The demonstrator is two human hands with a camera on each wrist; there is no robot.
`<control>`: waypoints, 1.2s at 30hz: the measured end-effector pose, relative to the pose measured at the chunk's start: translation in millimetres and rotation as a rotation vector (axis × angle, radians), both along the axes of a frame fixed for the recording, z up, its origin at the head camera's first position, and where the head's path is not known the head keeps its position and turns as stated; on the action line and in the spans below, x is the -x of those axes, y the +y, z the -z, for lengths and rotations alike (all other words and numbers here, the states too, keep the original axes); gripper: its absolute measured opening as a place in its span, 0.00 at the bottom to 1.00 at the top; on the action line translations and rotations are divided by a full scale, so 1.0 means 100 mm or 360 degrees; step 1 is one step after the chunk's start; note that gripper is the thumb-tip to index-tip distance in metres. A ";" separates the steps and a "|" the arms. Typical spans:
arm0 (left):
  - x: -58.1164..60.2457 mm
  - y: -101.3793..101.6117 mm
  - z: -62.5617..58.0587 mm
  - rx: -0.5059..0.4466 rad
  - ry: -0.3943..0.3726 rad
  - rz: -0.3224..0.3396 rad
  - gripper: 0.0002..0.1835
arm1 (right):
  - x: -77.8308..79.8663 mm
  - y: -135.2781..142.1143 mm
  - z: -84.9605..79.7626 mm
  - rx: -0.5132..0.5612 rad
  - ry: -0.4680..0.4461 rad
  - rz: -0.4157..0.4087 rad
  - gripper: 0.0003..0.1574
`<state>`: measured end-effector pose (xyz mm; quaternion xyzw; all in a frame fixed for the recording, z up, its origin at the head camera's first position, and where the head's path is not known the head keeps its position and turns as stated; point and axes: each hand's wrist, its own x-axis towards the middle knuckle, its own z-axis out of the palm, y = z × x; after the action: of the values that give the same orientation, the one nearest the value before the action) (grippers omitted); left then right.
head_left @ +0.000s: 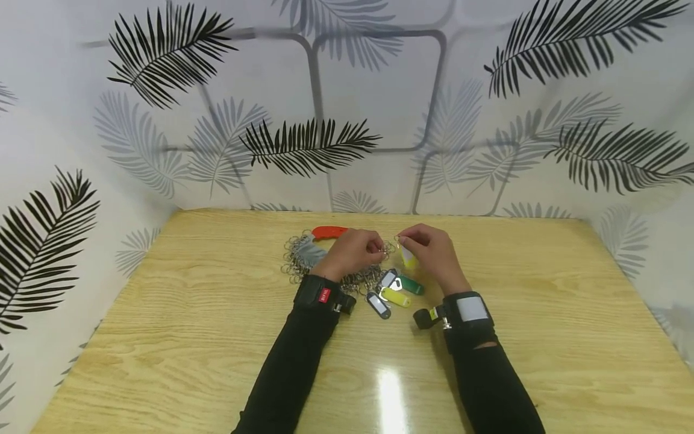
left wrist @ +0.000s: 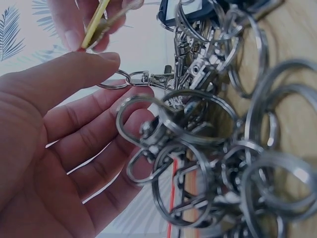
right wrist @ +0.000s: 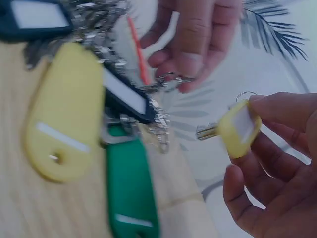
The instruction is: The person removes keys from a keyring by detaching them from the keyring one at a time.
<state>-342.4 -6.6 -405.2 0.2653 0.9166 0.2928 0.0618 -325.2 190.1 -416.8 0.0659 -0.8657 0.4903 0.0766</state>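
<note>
"Who's at work over the counter (head_left: 179,337)?"
"Two hands. The right hand (head_left: 435,250) pinches a yellow tag (head_left: 409,260), thumb against fingers; the left hand (head_left: 353,250) pinches a ring (left wrist: 113,88), other fingers loosely spread."
"Where's the tag?"
"At the right fingertips, facing the left hand."
"Pointing?"
"Long axis steep in the head view, lower end leaning right."

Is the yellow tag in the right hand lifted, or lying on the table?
Lifted: the right hand pinches the yellow tag above the table.
</note>
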 end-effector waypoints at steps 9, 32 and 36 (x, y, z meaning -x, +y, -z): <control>-0.01 0.02 0.08 -0.0020 -0.0017 -0.0012 0.13 | -0.06 0.38 -0.07 0.0065 -0.0002 0.0136 0.17; -0.02 0.08 0.05 -0.0069 -0.0005 0.0063 0.13 | -0.44 1.71 -0.08 0.0135 -0.0221 0.0550 0.29; -0.03 0.07 0.05 -0.0054 -0.0022 0.0037 0.12 | -0.49 1.78 -0.03 -0.0055 -0.0314 0.0483 0.27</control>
<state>-339.3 0.5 -410.0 0.2750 0.9078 0.3094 0.0671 -276.2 367.9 -413.8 -0.1125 -0.8773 0.4623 0.0632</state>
